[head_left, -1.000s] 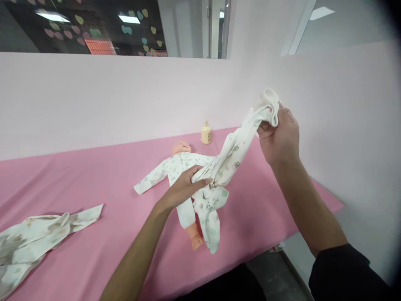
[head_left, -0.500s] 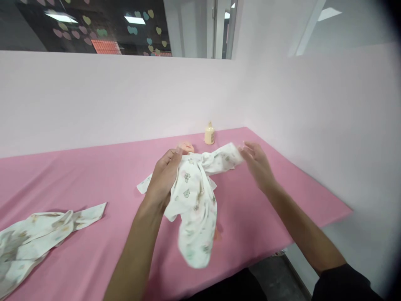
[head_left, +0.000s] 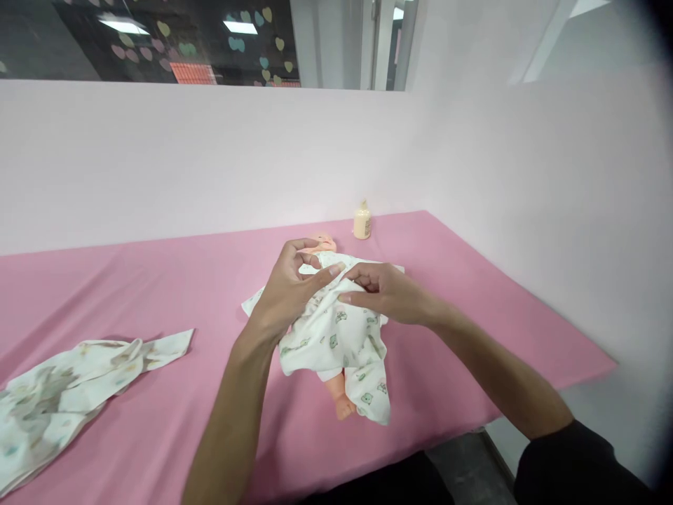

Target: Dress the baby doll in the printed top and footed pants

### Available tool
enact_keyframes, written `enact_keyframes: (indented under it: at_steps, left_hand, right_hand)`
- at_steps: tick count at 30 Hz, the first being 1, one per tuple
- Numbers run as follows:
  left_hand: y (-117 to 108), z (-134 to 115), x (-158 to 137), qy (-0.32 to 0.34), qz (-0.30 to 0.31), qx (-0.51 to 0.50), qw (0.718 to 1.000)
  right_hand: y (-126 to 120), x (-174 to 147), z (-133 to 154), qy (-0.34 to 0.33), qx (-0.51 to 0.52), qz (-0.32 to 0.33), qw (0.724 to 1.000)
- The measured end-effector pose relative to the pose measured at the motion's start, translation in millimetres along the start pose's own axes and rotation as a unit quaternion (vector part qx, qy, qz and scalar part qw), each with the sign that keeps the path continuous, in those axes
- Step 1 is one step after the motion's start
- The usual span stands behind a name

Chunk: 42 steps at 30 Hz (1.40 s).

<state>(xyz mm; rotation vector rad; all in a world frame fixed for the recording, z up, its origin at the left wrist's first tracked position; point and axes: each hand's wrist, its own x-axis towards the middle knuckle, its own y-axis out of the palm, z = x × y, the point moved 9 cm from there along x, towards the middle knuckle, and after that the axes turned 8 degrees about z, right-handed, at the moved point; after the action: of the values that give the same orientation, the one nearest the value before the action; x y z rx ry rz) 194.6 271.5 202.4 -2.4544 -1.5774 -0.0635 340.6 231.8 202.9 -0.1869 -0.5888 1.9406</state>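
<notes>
A baby doll point(head_left: 344, 405) lies on its back on the pink cover, its head near the wall and a bare foot towards me. Over its body lies a white baby garment point(head_left: 336, 340) with small green animal prints, bunched at the chest. My left hand point(head_left: 287, 291) is at the chest, thumb stretched across the cloth and fingers curled beside the doll's head; its lower fingers are partly hidden. My right hand point(head_left: 381, 291) pinches a fold of the same garment between thumb and fingers. Both hands' fingertips nearly meet. A white sleeve sticks out left of my left wrist.
Another printed white garment point(head_left: 78, 393) lies crumpled at the left of the pink-covered table point(head_left: 158, 280). A cream pump bottle point(head_left: 362, 221) stands behind the doll near the wall. White walls point(head_left: 499, 175) close off the back and right. The table's front edge runs below my right arm.
My right hand has come in from the outstretched sleeve to the garment's middle. The garment has dropped and spread over the doll, and the doll's foot now shows. The view has shifted slightly.
</notes>
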Motion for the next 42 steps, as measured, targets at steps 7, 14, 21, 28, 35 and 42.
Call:
enact_keyframes:
  at_steps: [7,14,21,28,35,42]
  left_hand:
    - [20.4,10.8,5.1,-0.029,0.187,0.011,0.982]
    - [-13.9,-6.1,-1.5,0.012,0.016,-0.053,0.998]
    - [-29.8,-22.1,-21.0,0.052,-0.09,-0.127,0.986]
    - [-7.9,-31.4,-31.0,0.055,-0.078,-0.092,0.991]
    - [-52.5,-48.0,-45.4,0.138,-0.152,-0.033,0.978]
    - [-5.7,-47.6,-37.9,0.127,-0.003,0.067,0.99]
  right_hand:
    - [-52.0,-30.0,40.8,-0.123,0.024,-0.232,0.964]
    - [-78.6,-76.4,49.2,-0.162,-0.03,-0.367,0.916]
    - [-57.7,-83.9,17.3,-0.054,-0.141,-0.289,0.946]
    - [7.9,-40.5,-12.9,0.053,-0.12,-0.127,0.983]
    - [-66.9,-22.9,-13.6,0.04,0.054,-0.217,0.974]
    - [-90.5,-7.5,30.9,0.012,0.217,-0.218,0.952]
